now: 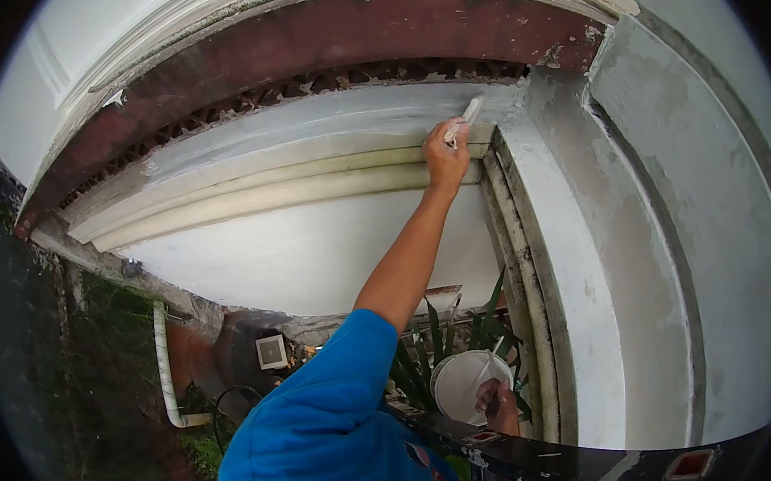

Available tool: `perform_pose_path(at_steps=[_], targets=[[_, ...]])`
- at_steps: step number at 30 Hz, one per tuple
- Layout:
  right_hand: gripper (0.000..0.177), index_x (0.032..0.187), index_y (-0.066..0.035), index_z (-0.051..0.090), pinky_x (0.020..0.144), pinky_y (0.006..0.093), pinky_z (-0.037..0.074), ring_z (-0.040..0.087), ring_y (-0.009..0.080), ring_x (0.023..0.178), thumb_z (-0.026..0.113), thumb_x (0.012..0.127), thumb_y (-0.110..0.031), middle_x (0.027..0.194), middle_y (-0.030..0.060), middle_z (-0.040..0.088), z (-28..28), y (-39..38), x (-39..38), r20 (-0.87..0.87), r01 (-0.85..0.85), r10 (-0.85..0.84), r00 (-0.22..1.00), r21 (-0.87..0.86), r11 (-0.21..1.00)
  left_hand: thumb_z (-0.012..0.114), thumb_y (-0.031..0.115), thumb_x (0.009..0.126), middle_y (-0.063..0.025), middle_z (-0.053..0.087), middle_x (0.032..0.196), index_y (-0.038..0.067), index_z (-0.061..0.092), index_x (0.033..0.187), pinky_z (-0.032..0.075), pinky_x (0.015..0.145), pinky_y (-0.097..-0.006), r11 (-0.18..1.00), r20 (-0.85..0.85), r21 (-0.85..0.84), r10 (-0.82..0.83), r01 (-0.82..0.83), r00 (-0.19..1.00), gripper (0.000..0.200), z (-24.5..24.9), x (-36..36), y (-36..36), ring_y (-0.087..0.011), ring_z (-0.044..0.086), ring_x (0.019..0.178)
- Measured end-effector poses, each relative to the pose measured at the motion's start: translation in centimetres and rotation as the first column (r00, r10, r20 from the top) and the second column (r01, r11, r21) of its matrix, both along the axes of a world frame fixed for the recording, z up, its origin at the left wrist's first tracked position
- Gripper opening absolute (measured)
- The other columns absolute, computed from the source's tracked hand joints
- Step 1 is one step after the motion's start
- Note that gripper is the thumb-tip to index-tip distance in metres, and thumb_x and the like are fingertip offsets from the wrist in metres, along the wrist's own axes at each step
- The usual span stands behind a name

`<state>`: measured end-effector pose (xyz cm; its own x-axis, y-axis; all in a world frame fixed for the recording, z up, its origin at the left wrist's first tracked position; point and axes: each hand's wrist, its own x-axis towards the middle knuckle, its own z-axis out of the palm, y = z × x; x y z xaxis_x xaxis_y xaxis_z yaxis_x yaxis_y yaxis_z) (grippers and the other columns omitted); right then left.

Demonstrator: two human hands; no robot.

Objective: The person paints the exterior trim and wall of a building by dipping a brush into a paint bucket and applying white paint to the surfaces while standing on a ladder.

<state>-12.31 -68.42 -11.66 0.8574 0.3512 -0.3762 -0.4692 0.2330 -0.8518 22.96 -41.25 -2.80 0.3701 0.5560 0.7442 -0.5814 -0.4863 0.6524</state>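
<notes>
My left hand (447, 146) is raised at the end of my outstretched arm, its fingers closed around a whitish tool (472, 111), which looks like a brush or scraper. The tool's tip is at the pale wall band (413, 102), just above the cream moulding (355, 169) near the inner corner. Lower down, my right hand (499, 405) is at the edge of a white bucket (460, 384), fingers curled over its rim. A thin pale stick or handle (492, 359) crosses the bucket's mouth; its lower end is near my right fingers.
A black, paint-marked rail (584, 464) crosses the lower right. A dark red beam (328, 35) curves overhead. Grey-patched ledges (652, 259) rise at right. Green leaves (433, 333) surround the bucket. Below are a white pipe (163, 359) and a boxy fixture (271, 352).
</notes>
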Motion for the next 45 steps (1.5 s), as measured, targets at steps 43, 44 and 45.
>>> perform_pose_path(at_steps=[43,44,45], targets=[[0.057,0.079,-0.004,0.053,0.061,0.0275,0.031,0.038,0.0135,0.063,0.042,0.089,-0.06,0.067,-0.0005,0.036,-2.8,-1.3,-0.2,-0.065,0.053,-0.057,0.996,-0.059,0.997,0.062,0.016,0.084,-0.0144,0.062,0.087,0.004,0.065,0.093,0.049,0.073,-0.0392,0.997,-0.043,0.075,0.03,-0.026,0.999,0.016,0.6,2.6,-5.3,-0.0338,0.061,0.084],[0.057,0.079,-0.004,0.053,0.061,0.0274,0.031,0.038,0.0137,0.063,0.042,0.089,-0.059,0.067,-0.0003,0.036,-2.7,-1.4,-0.1,-0.076,0.066,-0.07,0.995,-0.059,0.996,0.063,0.016,0.083,-0.0149,0.063,0.085,0.004,0.065,0.093,0.049,0.073,-0.0385,0.997,-0.029,0.056,-0.058,0.06,0.998,0.016,0.8,3.6,-6.3,-0.0339,0.061,0.083],[0.057,0.078,-0.004,0.053,0.06,0.0272,0.031,0.038,0.014,0.063,0.042,0.09,-0.058,0.067,0.0002,0.038,-3.3,-1.7,0.0,-0.078,0.07,-0.074,0.994,-0.05,0.996,0.063,0.016,0.083,-0.0154,0.064,0.084,0.003,0.065,0.093,0.048,0.073,-0.0379,0.989,-0.015,0.038,-0.145,0.146,0.989,0.017,0.9,4.5,-7.2,-0.034,0.062,0.082]])
